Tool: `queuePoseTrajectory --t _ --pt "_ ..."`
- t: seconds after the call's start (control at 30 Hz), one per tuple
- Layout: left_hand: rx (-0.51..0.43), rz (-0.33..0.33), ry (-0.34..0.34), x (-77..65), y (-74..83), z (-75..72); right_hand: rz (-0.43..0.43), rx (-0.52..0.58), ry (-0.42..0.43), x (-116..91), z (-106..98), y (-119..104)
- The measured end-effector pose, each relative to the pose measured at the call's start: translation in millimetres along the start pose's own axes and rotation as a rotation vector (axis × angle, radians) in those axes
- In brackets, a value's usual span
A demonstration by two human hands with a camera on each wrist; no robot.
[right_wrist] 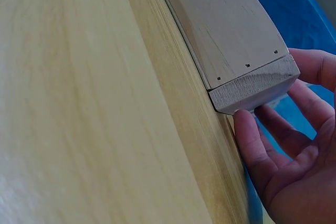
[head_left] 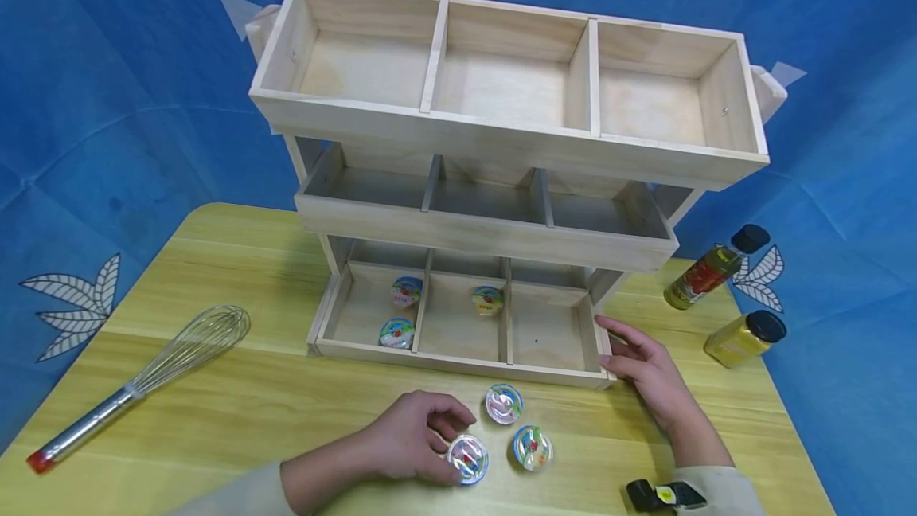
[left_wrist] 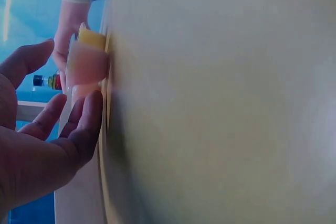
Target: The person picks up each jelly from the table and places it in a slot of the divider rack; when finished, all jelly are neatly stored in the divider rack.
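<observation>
My left hand is beside a foil-lidded jelly cup, its thumb and fingers spread at the cup's edge. In the left wrist view a gap shows between the thumb and the pinkish cup. Two more jelly cups, one pink-lidded and one pale, stand just right of it on the table. My right hand rests its fingertips against the right end of the wooden rack's bottom tier. In the right wrist view its fingers lie loosely bent at the rack's corner.
Two jelly cups lie in the bottom tier's left compartment, another in its middle one. A whisk lies at the left. A dark-capped bottle and a yellow jar lean rightward in view, right of the rack.
</observation>
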State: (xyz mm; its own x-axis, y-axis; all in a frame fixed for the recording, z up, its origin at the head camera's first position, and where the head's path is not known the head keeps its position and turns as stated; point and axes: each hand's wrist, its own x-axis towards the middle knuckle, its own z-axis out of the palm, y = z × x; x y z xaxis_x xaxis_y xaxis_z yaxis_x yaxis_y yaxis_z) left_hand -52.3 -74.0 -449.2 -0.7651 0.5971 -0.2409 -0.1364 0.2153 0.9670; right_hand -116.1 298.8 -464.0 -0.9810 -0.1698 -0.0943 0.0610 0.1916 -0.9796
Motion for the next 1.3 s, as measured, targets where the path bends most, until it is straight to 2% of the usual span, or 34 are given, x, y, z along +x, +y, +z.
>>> queuePoseTrajectory --t 0.4,0.63,0.9,1.3 --pt "-0.064 0.014 -0.052 -0.9 -4.1 8.1 0.022 -0.022 0.008 -0.4 -0.6 -1.3" --pt "-0.032 0.021 -0.029 0.5 -7.5 12.3 0.027 -0.015 0.006 -0.4 -1.0 -2.2" --pt "0.018 0.071 -0.008 1.4 -10.7 10.1 0.029 -0.025 0.009 -0.2 -1.4 -1.5" --pt "-0.03 0.127 0.004 0.9 -10.1 3.1 0.044 -0.026 0.014 0.0 -0.7 -1.9"
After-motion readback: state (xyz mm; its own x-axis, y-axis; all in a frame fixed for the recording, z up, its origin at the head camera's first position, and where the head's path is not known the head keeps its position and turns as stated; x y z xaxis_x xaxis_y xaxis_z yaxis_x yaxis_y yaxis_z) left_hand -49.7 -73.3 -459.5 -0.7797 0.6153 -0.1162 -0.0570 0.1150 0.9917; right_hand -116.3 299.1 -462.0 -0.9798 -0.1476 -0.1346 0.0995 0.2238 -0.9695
